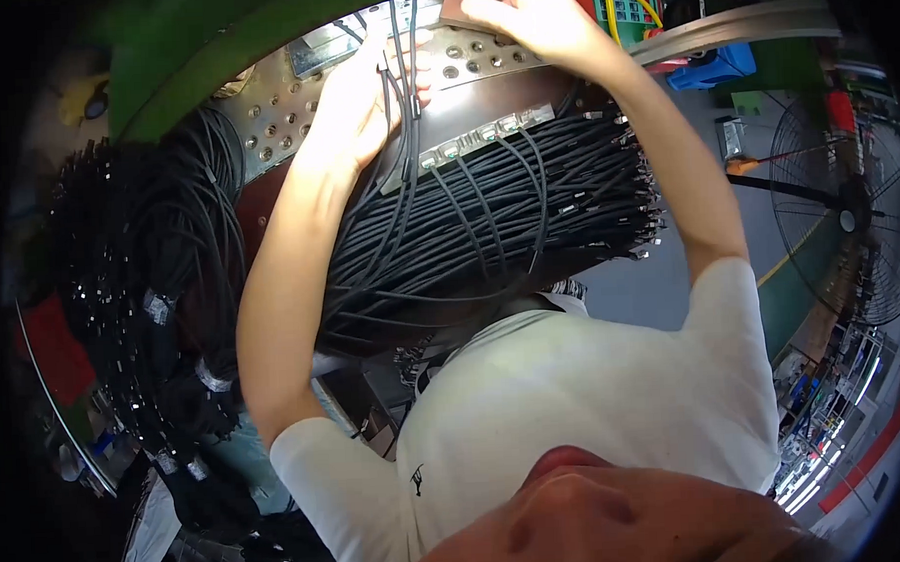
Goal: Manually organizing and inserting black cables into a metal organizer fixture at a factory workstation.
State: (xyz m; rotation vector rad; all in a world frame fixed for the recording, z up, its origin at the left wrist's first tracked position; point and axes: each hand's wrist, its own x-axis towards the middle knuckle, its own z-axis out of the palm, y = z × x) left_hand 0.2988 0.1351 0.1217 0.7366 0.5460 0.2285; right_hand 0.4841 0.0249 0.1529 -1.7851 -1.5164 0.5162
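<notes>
Several thin black cables point(411, 99) hang down across the fingers of my left hand point(363, 106), which curls round them over the perforated metal bench top. They run down toward a large bundle of black cables point(448, 212). My right hand point(535, 18) is at the top edge of the view, with its fingers bent next to a brown block point(465, 11). The fingertips are partly cut off, so what they hold is unclear. Between my forearms lies a pale strip with a row of cable connectors point(489, 133) seated in it.
More black cables point(184, 181) hang in thick bunches at the left. A green terminal box with yellow wires point(629, 7) stands at the upper right, near a blue object point(715, 66). A caged fan point(844, 218) stands farther right. A metal rail point(739, 31) crosses the upper right.
</notes>
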